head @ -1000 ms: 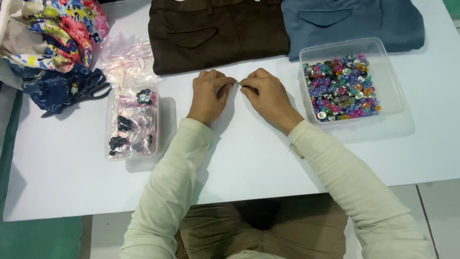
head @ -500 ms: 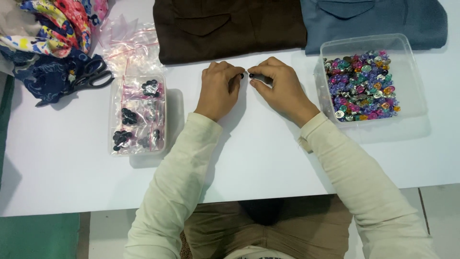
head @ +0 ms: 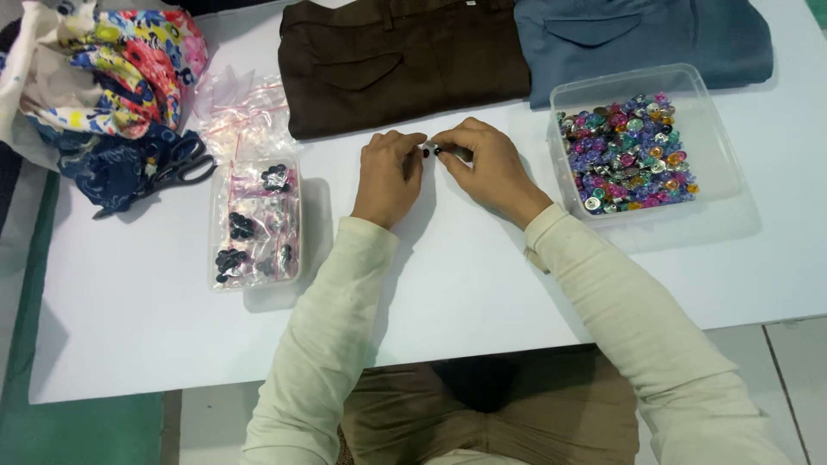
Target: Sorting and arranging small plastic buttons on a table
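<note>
Pinching small dark buttons [head: 431,151] between left hand [head: 389,175] and right hand [head: 488,168], both narrowly closed; keeping fingertips close over white table [head: 482,284] is preventing drops.

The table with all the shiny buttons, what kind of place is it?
Probably a sewing or clothes-making workshop. On the white table sit a clear tub of colourful buttons, folded brown trousers and scissors on a pile of fabric.
</note>
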